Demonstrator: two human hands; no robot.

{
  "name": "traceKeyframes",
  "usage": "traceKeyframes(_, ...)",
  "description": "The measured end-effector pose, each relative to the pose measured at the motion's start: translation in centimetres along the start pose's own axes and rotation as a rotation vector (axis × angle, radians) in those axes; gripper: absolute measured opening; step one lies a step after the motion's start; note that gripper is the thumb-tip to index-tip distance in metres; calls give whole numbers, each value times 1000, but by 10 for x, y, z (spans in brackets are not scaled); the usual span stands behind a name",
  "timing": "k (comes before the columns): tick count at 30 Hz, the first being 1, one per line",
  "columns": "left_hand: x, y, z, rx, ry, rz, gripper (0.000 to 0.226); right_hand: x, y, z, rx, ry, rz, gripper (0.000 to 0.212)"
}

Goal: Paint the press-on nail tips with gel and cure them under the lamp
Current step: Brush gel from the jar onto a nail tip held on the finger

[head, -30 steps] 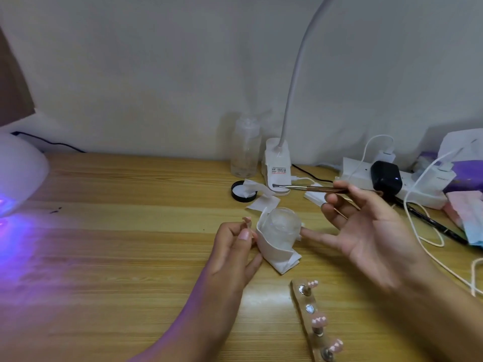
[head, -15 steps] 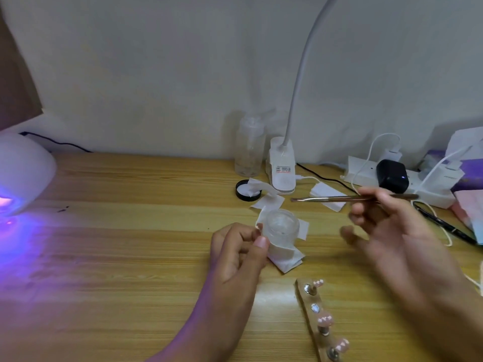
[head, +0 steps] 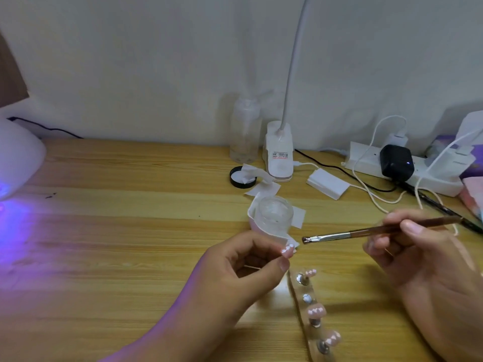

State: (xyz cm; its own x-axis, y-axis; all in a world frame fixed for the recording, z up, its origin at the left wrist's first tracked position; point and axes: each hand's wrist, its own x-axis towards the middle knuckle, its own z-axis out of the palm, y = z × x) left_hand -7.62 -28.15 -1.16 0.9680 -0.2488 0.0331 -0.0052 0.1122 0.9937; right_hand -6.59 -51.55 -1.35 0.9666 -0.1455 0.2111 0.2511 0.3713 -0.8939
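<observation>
Hands: left hand (head: 243, 267) pinched one nail tip (head: 287, 250) between thumb and forefinger; right hand (head: 418, 257) gripped the brush (head: 379, 229) pen-fashion, fingers curled round the handle.
Nail tip: pink, raised over the bench (head: 130, 231), just in front of the gel jar (head: 274, 214) and beside the far end of the holder strip (head: 307, 299).
Brush: bristles aimed left at the held tip, near it but apart.
Change: a second before, the left hand lay against the jar's wipe (head: 298, 218) and the right hand was spread, with the brush up toward the power strip (head: 431, 176). Since then the tip was lifted clear and the brush brought down to it.
Reading: probably the start of a gel stroke on this tip; curing not yet due.
Holder strip: three more pink tips mounted; one stud bare.
Gel jar: frosted, wrapped in the wipe; black lid (head: 241, 177) lay farther back.
Cure lamp (head: 18, 158): far left, violet glow on the bench, well apart from the tip.
Unclear: gel on the bristles, cannot tell; whatever carried the tip, hidden in the fingers; lamp mouth and strip's near end cut off by the frame; right hand blurred.
</observation>
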Motion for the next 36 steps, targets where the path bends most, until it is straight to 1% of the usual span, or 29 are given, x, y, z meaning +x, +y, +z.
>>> traceKeyframes(4, -1, 2, 0, -8, -7, -13, 8, -1, -2, 2, -9, -2, 6, 9)
traceKeyframes(6, -2, 3, 1, -2, -25, -19, 8, -1, -3, 3, -14, -8, 16, 8)
traceKeyframes(9, -2, 4, 1, 33, -41, -24, 10, 0, -2, 3, -14, 2, 29, 20)
traceKeyframes(12, -3, 1, 1, 57, -56, -18, 20, -1, -2, 5, -26, -7, 13, 17)
traceKeyframes(14, -3, 1, 1, 65, -66, -10, 19, -1, -3, 6, -30, -8, 17, 13)
traceKeyframes(19, -2, 1, -1, 62, -49, 5, 17, -2, -5, 7, -30, -21, 21, 12)
traceKeyframes(25, -3, 2, 0, 37, -62, 11, 16, -2, -5, 7, -55, -28, 37, 25)
traceKeyframes(29, -2, 2, 0, 53, -52, 2, 8, -2, -5, 8, -53, -28, 16, 17)
traceKeyframes(33, -3, 3, 0, 57, -57, 9, 13, -3, -5, 9, -40, -33, 19, 13)
traceKeyframes(35, -3, 4, 1, 54, -56, 2, 8, -3, -6, 9, -46, -38, 22, 12)
traceKeyframes(36, -2, 4, 1, 57, -55, 3, 9, -3, -6, 9, -56, -43, 23, 11)
